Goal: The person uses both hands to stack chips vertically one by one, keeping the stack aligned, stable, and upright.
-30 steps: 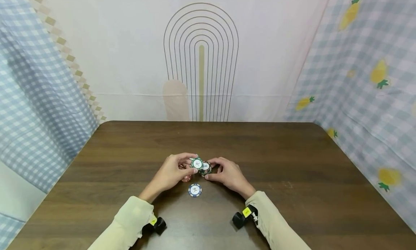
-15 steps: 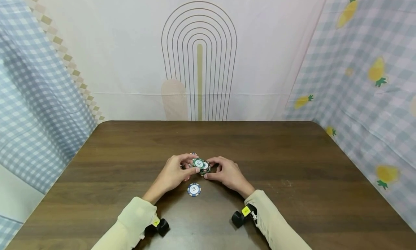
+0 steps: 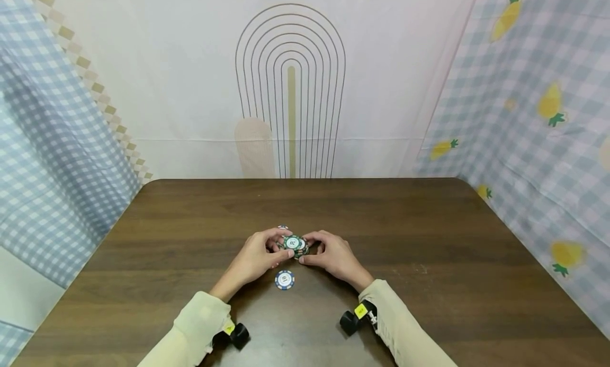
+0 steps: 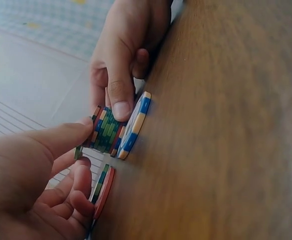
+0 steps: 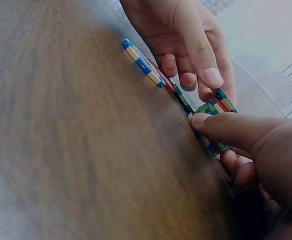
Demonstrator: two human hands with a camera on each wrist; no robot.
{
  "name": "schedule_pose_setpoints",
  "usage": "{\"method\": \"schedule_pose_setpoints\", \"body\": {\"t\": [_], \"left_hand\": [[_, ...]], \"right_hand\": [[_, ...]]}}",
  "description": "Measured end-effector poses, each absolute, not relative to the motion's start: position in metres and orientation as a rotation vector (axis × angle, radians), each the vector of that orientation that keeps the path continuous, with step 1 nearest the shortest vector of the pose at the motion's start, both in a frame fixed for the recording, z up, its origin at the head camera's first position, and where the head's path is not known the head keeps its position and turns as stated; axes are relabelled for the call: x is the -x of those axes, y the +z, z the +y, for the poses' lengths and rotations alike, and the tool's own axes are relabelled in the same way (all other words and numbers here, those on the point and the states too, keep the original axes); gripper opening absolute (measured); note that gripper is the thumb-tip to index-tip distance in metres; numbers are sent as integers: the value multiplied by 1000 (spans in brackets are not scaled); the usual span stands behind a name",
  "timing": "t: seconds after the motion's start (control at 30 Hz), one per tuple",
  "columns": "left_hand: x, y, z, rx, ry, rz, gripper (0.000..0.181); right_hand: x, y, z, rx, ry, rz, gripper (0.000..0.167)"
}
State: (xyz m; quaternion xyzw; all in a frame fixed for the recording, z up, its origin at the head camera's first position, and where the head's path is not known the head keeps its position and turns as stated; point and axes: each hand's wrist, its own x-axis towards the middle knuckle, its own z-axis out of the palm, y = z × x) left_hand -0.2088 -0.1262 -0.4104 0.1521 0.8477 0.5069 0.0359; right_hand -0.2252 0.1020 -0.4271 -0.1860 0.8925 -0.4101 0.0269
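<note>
My left hand [image 3: 257,256] pinches a green poker chip [image 3: 293,242] marked 20 between thumb and finger. That chip lies over or just above a stack of poker chips [image 4: 106,131], and I cannot tell whether it is fully down. Around the stack's other side, my right hand [image 3: 334,254] grips the lower chips with thumb and fingers. Green, red and blue edges show in the stack, stepped unevenly. Under the left hand's curled fingers, a red chip [image 4: 104,192] lies on the table with a green-edged one beside it, mostly hidden in the head view.
A blue and white chip [image 3: 284,280] marked 10 lies flat on the table, nearer to me than the stack. Another chip [image 3: 283,227] peeks out beyond the left fingertips. The brown wooden table [image 3: 405,224] ends at a cloth backdrop [image 3: 381,91].
My left hand has moved slightly right with the green chip, bringing it over the stack. The far chip's edge has come into view past the fingers. My right hand stays nearly still.
</note>
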Motion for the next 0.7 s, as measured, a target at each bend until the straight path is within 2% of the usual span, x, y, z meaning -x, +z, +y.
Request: {"method": "schedule_pose_setpoints", "body": {"t": [0.27, 0.5, 0.7], "left_hand": [[210, -410, -130, -340, 1598, 2538, 38], [210, -412, -127, -356, 1634, 2516, 36], [210, -411, -126, -369, 1659, 2525, 27]], "right_hand": [[224, -427, 100, 580, -1265, 2763, 43], [223, -426, 101, 575, -1289, 2752, 43], [223, -426, 100, 573, -1279, 2761, 43]]}}
